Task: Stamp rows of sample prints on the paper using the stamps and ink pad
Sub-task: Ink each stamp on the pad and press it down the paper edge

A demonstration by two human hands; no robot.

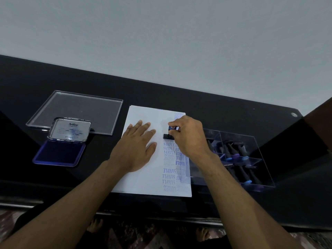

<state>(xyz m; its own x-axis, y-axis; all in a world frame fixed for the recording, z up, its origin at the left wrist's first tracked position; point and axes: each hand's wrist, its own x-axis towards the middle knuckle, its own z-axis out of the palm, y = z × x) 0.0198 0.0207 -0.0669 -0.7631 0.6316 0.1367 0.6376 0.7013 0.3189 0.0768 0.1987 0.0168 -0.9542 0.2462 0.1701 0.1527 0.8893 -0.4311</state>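
A white sheet of paper (143, 184) lies on the black table, with blue SAMPLE prints in columns down its right side. My left hand (136, 146) presses flat on the paper's middle, fingers straight. My right hand (188, 137) grips a stamp (168, 136) by its blue-topped handle, its black base down on the paper just above the printed rows. The open blue ink pad (59, 153), its lid standing up, sits at the left.
A clear acrylic lid (77, 110) lies behind the ink pad. A clear compartment box (239, 159) holding several dark stamps with blue tips stands right of the paper. The table's front edge runs just below the sheet.
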